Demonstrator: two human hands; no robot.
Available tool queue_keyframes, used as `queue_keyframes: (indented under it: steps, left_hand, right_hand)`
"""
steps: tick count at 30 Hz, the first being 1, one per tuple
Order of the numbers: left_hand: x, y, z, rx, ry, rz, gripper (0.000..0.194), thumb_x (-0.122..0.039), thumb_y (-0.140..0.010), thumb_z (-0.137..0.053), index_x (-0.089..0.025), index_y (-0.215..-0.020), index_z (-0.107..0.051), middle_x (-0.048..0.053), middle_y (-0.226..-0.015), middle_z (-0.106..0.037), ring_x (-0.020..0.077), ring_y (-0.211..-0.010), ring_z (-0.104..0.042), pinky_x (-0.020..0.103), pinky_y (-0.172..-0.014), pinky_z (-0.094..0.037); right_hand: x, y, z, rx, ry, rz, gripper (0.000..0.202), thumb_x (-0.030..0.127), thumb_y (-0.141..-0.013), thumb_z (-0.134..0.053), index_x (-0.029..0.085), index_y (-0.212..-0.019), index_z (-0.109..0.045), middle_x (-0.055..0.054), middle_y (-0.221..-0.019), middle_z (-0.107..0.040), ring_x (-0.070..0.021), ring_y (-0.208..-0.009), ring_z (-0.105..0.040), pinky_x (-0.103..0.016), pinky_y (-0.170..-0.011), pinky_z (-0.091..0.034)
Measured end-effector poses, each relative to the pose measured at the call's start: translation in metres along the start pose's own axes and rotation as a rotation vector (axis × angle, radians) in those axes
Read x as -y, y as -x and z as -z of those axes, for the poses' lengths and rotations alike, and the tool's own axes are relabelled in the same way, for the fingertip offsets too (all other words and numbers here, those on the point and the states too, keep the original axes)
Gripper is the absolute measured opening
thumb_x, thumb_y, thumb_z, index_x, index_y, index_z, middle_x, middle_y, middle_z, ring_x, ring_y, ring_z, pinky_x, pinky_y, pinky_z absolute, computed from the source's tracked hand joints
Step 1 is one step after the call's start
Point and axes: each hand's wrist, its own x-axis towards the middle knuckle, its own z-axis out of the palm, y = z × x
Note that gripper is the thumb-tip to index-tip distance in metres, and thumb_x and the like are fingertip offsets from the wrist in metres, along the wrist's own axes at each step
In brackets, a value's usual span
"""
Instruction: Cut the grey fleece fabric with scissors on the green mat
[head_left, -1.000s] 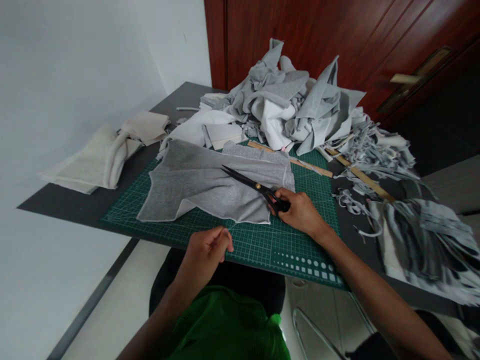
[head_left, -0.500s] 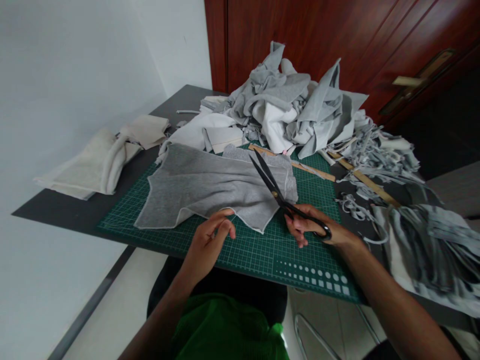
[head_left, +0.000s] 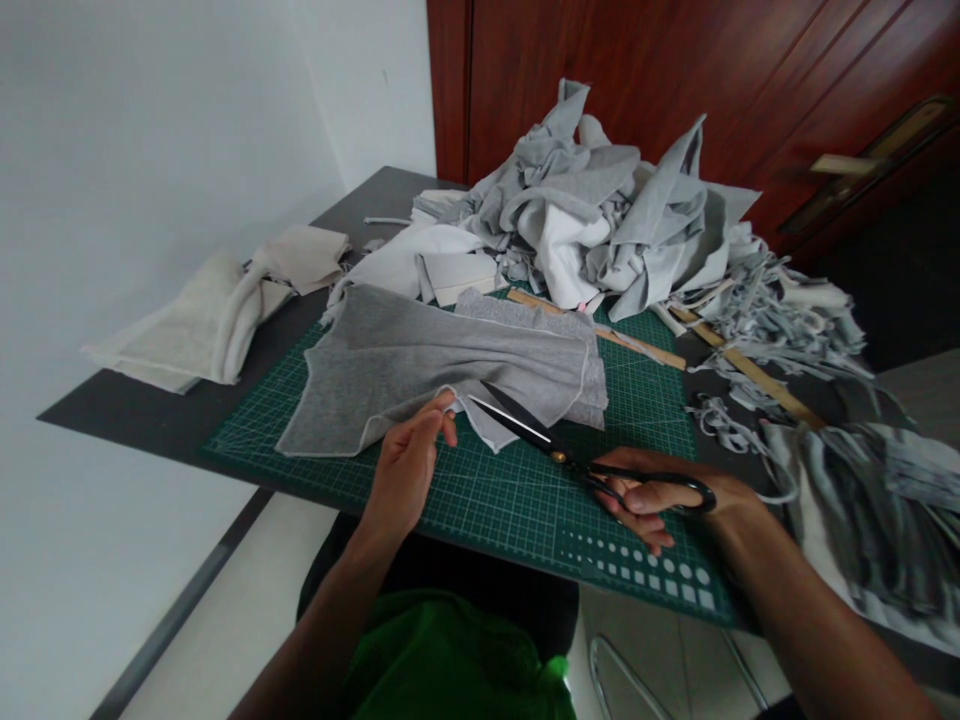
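Observation:
A grey piece of fabric [head_left: 420, 360] with pale edges lies on the green cutting mat [head_left: 487, 510]. My left hand [head_left: 412, 450] pinches its near edge and lifts it a little off the mat. Black-handled scissors [head_left: 559, 457] are in my right hand [head_left: 645, 495], with fingers through the handle loops. Their blades point up and left, slightly parted, with the tips by the fabric edge just right of my left fingers. Whether the blades touch the cloth I cannot tell. Under the fabric's far right side lies another grey piece [head_left: 592, 400].
A heap of grey and white fabric [head_left: 555, 200] covers the table's back. Cream cloths [head_left: 202, 320] lie at the left. Wooden rulers [head_left: 645, 348] rest behind the mat's right side, near shredded scraps [head_left: 795, 310]. Folded grey cloth [head_left: 862, 520] sits at the right.
The scissors have swung lower, bringing their tips down to the fabric's near edge. My left hand has shifted slightly left and raised that edge. The view has turned a little left.

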Motion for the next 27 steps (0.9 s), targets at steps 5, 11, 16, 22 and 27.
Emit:
queue_keyframes:
  steps: [5,11,16,22,27]
  left_hand:
    - [0.001,0.000,-0.001,-0.013,0.106,-0.023,0.039,-0.041,-0.094,-0.044,-0.021,-0.061,-0.049,0.006,-0.105,-0.073,0.0235,-0.123,-0.059,0.037,-0.106,-0.047]
    - [0.001,0.002,-0.001,-0.018,0.123,-0.022,0.039,-0.039,-0.094,-0.044,-0.021,-0.059,-0.049,0.006,-0.106,-0.073,0.0231,-0.126,-0.057,0.038,-0.111,-0.044]
    - [0.006,0.001,-0.002,-0.001,0.299,-0.018,0.038,-0.037,-0.092,-0.054,-0.021,-0.057,-0.055,0.005,-0.091,-0.071,0.0239,-0.122,-0.058,0.040,-0.116,-0.037]
    - [0.002,0.001,-0.003,0.027,0.297,-0.033,0.041,-0.039,-0.091,-0.055,-0.021,-0.054,-0.054,0.006,-0.094,-0.071,0.0260,-0.120,-0.056,0.041,-0.116,-0.031]
    - [0.007,0.002,0.001,0.081,0.210,-0.078,0.043,-0.040,-0.093,-0.055,-0.020,-0.055,-0.056,0.005,-0.092,-0.068,0.0253,-0.117,-0.055,0.039,-0.110,-0.032]
  right_hand:
    - [-0.001,0.001,0.001,-0.030,0.036,-0.048,0.038,0.051,-0.084,-0.067,0.017,-0.082,-0.051,0.009,-0.054,-0.044,-0.0056,-0.040,-0.043,-0.018,-0.038,-0.044]
    - [-0.006,-0.006,0.000,-0.032,0.022,-0.057,0.035,0.049,-0.087,-0.066,0.017,-0.082,-0.051,0.009,-0.054,-0.046,-0.0061,-0.040,-0.046,-0.017,-0.037,-0.043]
    - [-0.005,-0.011,-0.003,-0.062,0.039,-0.086,0.037,0.049,-0.086,-0.068,0.017,-0.081,-0.049,0.009,-0.053,-0.045,-0.0057,-0.040,-0.046,-0.017,-0.036,-0.043]
    - [-0.008,-0.013,-0.003,-0.068,0.043,-0.074,0.038,0.050,-0.085,-0.068,0.018,-0.081,-0.048,0.009,-0.053,-0.045,-0.0054,-0.040,-0.045,-0.017,-0.036,-0.043]
    - [-0.005,-0.015,-0.006,-0.072,0.057,-0.060,0.037,0.049,-0.086,-0.067,0.018,-0.080,-0.048,0.009,-0.054,-0.046,-0.0052,-0.041,-0.045,-0.018,-0.038,-0.045]
